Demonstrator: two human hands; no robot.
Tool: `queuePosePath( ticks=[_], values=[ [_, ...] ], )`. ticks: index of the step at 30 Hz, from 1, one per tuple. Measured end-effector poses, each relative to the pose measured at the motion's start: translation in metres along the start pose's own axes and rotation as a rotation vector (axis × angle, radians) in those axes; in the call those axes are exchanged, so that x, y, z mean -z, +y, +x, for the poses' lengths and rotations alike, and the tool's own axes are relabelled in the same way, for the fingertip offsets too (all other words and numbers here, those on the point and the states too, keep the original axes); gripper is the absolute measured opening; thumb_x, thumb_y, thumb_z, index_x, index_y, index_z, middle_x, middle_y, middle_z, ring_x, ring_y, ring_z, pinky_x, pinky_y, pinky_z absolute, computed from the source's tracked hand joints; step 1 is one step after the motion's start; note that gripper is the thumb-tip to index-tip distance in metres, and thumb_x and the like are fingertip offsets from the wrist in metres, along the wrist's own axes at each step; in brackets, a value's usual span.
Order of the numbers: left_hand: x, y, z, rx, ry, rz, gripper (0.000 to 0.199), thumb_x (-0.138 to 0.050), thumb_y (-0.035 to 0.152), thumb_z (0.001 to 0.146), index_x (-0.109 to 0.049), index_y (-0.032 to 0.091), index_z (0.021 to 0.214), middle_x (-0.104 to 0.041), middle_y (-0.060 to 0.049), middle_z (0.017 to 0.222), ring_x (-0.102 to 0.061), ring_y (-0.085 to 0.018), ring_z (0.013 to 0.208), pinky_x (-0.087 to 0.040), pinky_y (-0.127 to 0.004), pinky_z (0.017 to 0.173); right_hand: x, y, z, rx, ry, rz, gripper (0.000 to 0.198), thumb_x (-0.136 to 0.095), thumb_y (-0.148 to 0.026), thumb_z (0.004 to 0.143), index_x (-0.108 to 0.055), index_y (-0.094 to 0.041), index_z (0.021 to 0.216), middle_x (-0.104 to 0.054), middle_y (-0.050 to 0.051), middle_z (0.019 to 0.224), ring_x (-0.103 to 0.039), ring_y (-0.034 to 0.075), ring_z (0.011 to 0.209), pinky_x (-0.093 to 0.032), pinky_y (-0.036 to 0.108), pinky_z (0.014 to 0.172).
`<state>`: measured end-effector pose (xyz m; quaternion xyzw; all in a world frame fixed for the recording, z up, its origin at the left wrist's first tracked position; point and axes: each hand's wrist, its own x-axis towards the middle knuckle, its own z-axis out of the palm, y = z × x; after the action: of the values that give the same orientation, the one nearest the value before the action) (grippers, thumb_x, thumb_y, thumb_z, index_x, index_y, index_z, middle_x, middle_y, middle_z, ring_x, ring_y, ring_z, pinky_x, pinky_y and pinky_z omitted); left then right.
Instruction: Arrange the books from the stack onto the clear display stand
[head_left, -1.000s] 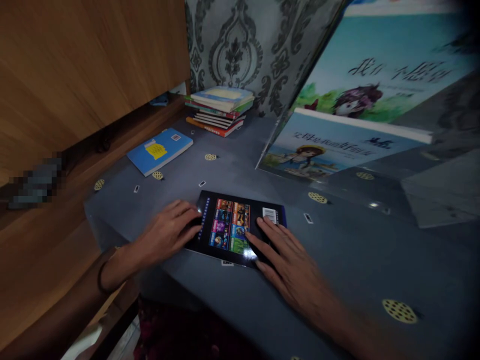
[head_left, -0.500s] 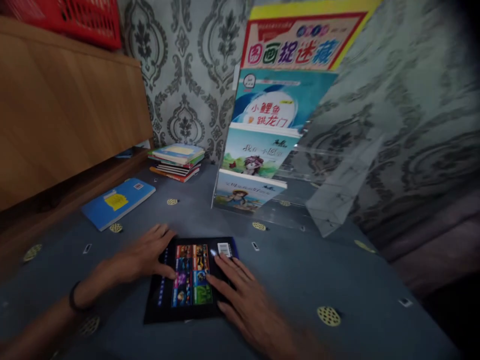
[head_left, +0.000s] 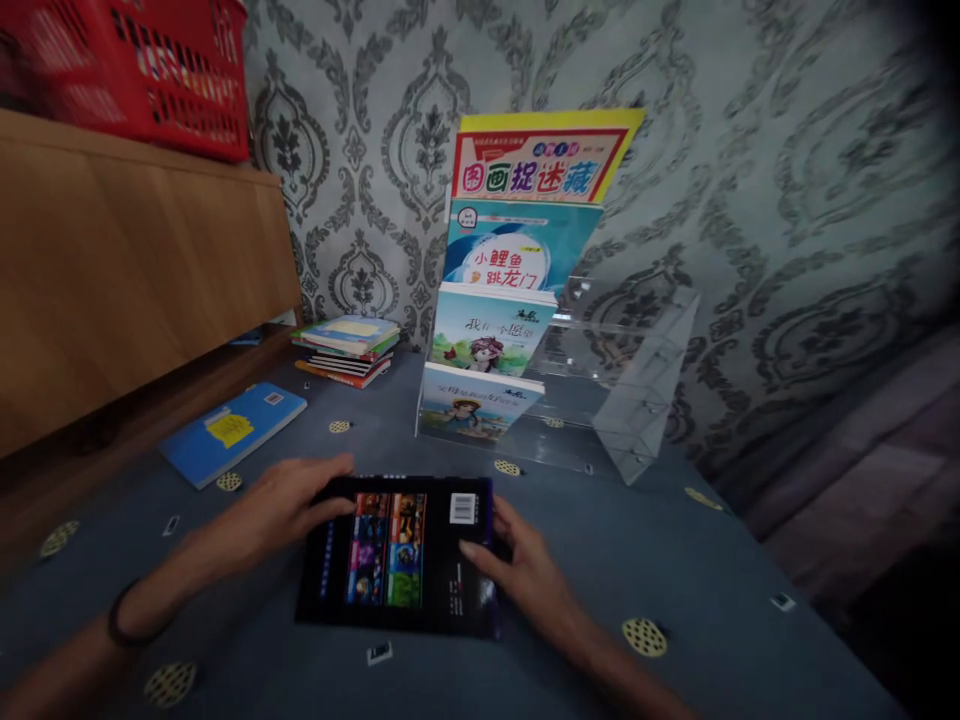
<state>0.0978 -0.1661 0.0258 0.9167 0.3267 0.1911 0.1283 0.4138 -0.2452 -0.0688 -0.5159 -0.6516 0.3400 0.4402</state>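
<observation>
A black book point(head_left: 442, 575) with rows of small colourful pictures and a white barcode label lies in front of me, its far edge seeming slightly raised. At its upper left corner is my left hand point(head_left: 296, 495), thumb on the cover and fingers at the far edge. My right hand point(head_left: 529, 570) holds the right edge, with the thumb on the cover and the fingers partly hidden beyond the side. Behind it stands a clear acrylic book rack point(head_left: 637, 430), whose left column carries several picture books, among them a teal book point(head_left: 555, 240) and a yellow-edged book point(head_left: 547, 123).
To the left a blue book point(head_left: 255, 425) lies flat on the grey patterned cloth point(head_left: 600, 560). A stack of books point(head_left: 349, 350) sits near the wall. A wooden cabinet point(head_left: 142, 270) bears a red plastic basket point(head_left: 180, 90).
My right hand has moved from lying spread on the book's cover to gripping its right edge. The barcode is now uncovered. The camera view has shifted, lowering the rack in the picture.
</observation>
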Motion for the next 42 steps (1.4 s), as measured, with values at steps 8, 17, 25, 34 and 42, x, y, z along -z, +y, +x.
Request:
queuePosePath(
  ticks=[8, 17, 25, 34, 42],
  values=[
    [0.028, 0.014, 0.007, -0.210, 0.374, 0.272, 0.017, -0.045, 0.029, 0.106, -0.060, 0.022, 0.103, -0.068, -0.004, 0.099, -0.066, -0.017, 0.090, -0.050, -0.028, 0.078, 0.025, -0.066, 0.004, 0.732, 0.200, -0.390, 0.036, -0.055, -0.014, 0.098, -0.068, -0.027, 0.130, -0.077, 0.009, 0.118, -0.073, 0.023, 0.107, -0.061, 0.039, 0.089],
    [-0.024, -0.028, -0.055, -0.014, -0.120, 0.190, 0.030, -0.050, 0.028, 0.102, -0.061, 0.026, 0.131, -0.066, -0.007, 0.136, -0.065, -0.023, 0.122, -0.056, -0.037, 0.098, -0.008, -0.033, -0.024, 0.711, -0.328, -0.593, 0.027, -0.060, -0.032, 0.101, -0.069, -0.022, 0.125, -0.072, 0.010, 0.129, -0.064, 0.024, 0.126, -0.057, 0.046, 0.101],
    [-0.059, 0.020, -0.089, 0.115, -0.027, 0.315, 0.038, -0.041, 0.031, 0.107, -0.058, 0.020, 0.139, -0.063, -0.012, 0.143, -0.059, -0.026, 0.133, -0.043, -0.053, 0.115, -0.031, -0.051, 0.006, 0.544, -0.451, -0.461, 0.037, -0.047, -0.036, 0.106, -0.064, -0.022, 0.136, -0.071, 0.010, 0.133, -0.064, 0.024, 0.126, -0.053, 0.050, 0.108],
    [-0.086, 0.040, -0.097, 0.165, 0.131, 0.336, 0.032, -0.038, 0.019, 0.105, -0.060, 0.018, 0.128, -0.065, -0.014, 0.135, -0.060, -0.027, 0.130, -0.048, -0.052, 0.111, -0.112, -0.077, 0.064, 0.565, -0.739, -0.460, 0.063, -0.042, -0.052, 0.106, -0.043, -0.012, 0.154, -0.042, 0.017, 0.161, -0.029, 0.025, 0.155, -0.022, 0.050, 0.129],
    [-0.087, 0.038, -0.093, 0.144, 0.254, 0.306, 0.029, -0.037, 0.019, 0.106, -0.061, 0.016, 0.122, -0.069, -0.013, 0.126, -0.062, -0.026, 0.124, -0.051, -0.049, 0.107, -0.122, -0.068, 0.074, 0.483, -0.757, -0.414, 0.068, -0.038, -0.059, 0.105, -0.047, -0.010, 0.151, -0.047, 0.016, 0.158, -0.034, 0.024, 0.153, -0.019, 0.050, 0.129]
  ],
)
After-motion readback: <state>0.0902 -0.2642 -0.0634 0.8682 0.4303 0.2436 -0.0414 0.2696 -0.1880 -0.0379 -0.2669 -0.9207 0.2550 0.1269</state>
